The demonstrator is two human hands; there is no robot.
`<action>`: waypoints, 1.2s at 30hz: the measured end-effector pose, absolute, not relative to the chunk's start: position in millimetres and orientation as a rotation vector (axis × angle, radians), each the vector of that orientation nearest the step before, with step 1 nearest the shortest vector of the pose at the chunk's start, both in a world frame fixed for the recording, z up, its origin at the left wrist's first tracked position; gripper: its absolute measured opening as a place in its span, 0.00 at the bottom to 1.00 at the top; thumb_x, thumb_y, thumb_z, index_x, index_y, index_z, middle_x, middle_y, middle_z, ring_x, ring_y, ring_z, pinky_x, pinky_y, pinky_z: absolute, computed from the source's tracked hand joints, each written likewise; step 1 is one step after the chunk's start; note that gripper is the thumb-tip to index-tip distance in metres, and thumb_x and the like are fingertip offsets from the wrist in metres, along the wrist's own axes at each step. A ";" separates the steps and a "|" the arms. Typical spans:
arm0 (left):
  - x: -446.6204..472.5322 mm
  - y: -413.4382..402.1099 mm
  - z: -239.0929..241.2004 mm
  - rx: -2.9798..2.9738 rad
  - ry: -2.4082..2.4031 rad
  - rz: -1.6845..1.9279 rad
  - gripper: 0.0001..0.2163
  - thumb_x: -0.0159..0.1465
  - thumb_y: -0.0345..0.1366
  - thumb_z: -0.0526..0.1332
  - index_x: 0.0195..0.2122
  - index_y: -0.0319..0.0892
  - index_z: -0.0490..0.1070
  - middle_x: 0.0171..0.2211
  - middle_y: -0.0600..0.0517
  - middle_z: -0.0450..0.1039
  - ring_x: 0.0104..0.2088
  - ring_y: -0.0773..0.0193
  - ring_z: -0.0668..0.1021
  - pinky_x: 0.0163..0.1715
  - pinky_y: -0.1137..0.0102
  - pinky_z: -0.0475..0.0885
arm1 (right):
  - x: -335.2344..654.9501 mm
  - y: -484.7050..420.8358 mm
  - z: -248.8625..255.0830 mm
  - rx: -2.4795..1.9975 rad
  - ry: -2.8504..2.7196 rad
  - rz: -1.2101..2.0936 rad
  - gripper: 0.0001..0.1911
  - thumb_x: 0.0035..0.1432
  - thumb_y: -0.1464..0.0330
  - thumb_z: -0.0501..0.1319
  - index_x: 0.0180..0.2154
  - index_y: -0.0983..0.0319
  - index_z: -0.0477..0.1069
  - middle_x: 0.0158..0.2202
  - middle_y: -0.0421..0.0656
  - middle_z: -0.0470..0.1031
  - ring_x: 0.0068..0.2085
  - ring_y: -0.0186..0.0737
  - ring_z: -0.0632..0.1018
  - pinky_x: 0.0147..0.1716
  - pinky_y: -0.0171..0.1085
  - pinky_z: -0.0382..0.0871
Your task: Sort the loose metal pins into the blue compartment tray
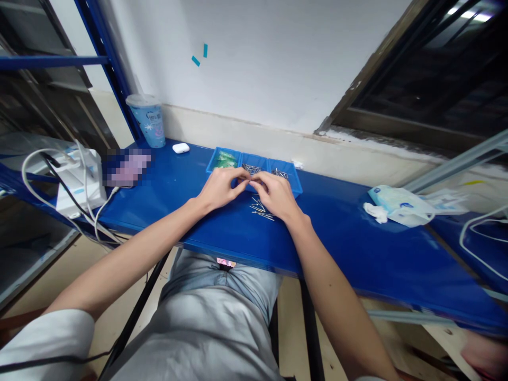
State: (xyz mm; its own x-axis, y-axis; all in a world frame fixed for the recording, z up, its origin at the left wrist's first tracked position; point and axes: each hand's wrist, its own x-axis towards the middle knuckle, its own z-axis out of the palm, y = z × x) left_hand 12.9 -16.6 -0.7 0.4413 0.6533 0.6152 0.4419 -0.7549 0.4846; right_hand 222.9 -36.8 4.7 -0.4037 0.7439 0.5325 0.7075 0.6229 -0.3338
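My left hand [223, 186] and my right hand [275, 193] meet fingertip to fingertip over the blue shelf, thumbs and forefingers pinched together. Whatever lies between the fingertips is too small to make out. Just behind them sits a blue tray [297, 181] split into three compartments. Green pieces [225, 160] fill the left one. Small metal parts [251, 169] lie in the middle compartment, and more dark metal parts [280, 173] in the right. Below my fingers, several thin metal pins [262, 212] are scattered on the shelf, partly covered by my right hand.
At the left are a white power strip [81, 182] with cables, a blurred-out phone [129, 166], a lidded blue cup [148, 120] and a white earbud case [181, 148]. A tissue pack [400, 205] lies at the right. The wall [254, 69] rises behind the blue shelf [337, 233].
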 end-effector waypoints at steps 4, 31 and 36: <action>13.1 -15.6 -0.6 2.411 0.971 1.193 0.10 0.72 0.40 0.60 0.43 0.41 0.80 0.38 0.49 0.84 0.36 0.62 0.82 0.38 0.69 0.73 | 223.9 -36.7 5.3 -1.134 -2.187 0.066 0.13 0.75 0.63 0.54 0.43 0.58 0.76 0.42 0.47 0.83 0.42 0.47 0.81 0.43 0.42 0.70; 12.1 -15.5 -0.6 2.397 1.018 1.201 0.12 0.75 0.43 0.58 0.42 0.41 0.77 0.35 0.51 0.82 0.34 0.63 0.79 0.38 0.69 0.68 | 225.0 -37.5 9.1 -1.124 -2.091 0.005 0.10 0.74 0.64 0.55 0.42 0.57 0.75 0.42 0.46 0.79 0.42 0.46 0.78 0.43 0.43 0.68; 12.0 -16.1 0.0 2.384 1.014 1.212 0.12 0.75 0.42 0.58 0.42 0.41 0.76 0.35 0.51 0.82 0.34 0.63 0.79 0.38 0.69 0.69 | 225.7 -37.2 10.7 -1.119 -2.045 -0.019 0.06 0.72 0.66 0.58 0.41 0.57 0.73 0.44 0.47 0.78 0.43 0.46 0.78 0.43 0.43 0.69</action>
